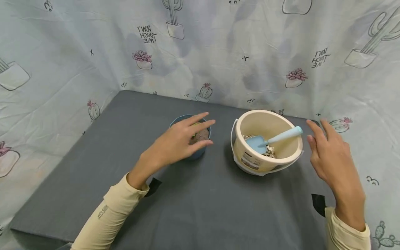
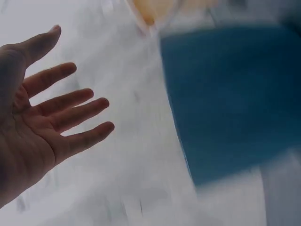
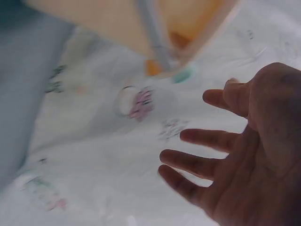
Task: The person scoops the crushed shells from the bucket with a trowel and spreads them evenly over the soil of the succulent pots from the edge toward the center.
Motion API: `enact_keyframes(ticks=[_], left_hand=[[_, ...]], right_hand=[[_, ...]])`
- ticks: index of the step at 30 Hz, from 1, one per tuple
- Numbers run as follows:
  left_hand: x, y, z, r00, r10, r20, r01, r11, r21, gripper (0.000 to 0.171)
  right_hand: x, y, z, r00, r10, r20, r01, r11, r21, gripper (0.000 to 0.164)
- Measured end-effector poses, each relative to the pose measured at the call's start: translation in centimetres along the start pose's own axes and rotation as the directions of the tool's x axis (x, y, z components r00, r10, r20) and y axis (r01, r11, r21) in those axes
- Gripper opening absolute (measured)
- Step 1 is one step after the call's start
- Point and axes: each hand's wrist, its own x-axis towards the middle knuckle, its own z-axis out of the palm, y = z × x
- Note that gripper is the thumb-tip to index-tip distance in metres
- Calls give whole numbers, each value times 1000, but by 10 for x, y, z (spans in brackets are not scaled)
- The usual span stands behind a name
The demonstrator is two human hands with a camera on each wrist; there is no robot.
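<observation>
My left hand (image 1: 175, 141) hovers with spread fingers over the near side of a blue pot (image 1: 196, 155), partly hiding it. Brownish soil-like material (image 1: 200, 136) and a bit of yellow-green show inside the pot. In the left wrist view the pot's blue wall (image 2: 230, 103) stands apart from the fingers. A cream bucket (image 1: 265, 114) sits to the right, its white handle (image 1: 232, 139) hanging down. Inside it a light blue toy shovel (image 1: 275, 138) leans on pale, chip-like material (image 1: 269, 151). My right hand (image 1: 335, 159) is held loosely just right of the bucket, holding nothing.
Both containers stand on a dark grey covered table (image 1: 200, 208). A white curtain (image 1: 218, 52) printed with cactus drawings hangs behind and along the sides. Dark patches, one (image 1: 318, 204) by the right wrist and one (image 1: 153, 187) by the left, show beside the sleeves.
</observation>
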Motion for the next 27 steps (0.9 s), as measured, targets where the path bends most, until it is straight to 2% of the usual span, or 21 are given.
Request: enact_keyframes(ticks=[2,4,6,7,9,11,14,18,20,23,27], left_hand=[[24,14,12,998,50,42,-51,999,17,57],[44,25,25,994,74,87,-77,996,40,58],[60,33,38,988,81,133,-89,994,56,61],[66,36,45,984,82,157,-93,994,61,61],[74,41,55,978,78,196,-91,994,58,59],[79,44,62,973,86,212,-104,992,75,55],[80,45,66,976,112,189,-135,984,118,48],[78,43,67,976,143,163,-169,972,162,45],[77,43,67,975,154,157,-181,968,174,44],[77,42,68,975,166,149,-192,964,184,43],[79,40,71,975,170,141,-194,966,174,45]], right_hand=[[14,-3,-5,996,-85,12,85,996,-12,45],[29,-6,-6,982,-167,83,169,985,-23,42],[41,-9,-4,951,-230,205,242,970,-36,39],[46,-10,-2,932,-238,274,260,965,-45,39],[52,-13,3,900,-246,359,288,955,-66,34],[55,-15,7,886,-245,393,306,947,-100,24],[59,-19,13,890,-268,369,346,924,-163,13],[63,-25,17,881,-304,363,384,907,-172,15],[63,-26,19,873,-281,399,357,925,-129,15],[64,-28,22,866,-216,450,271,961,-59,20],[64,-27,22,885,-168,435,178,984,18,19]])
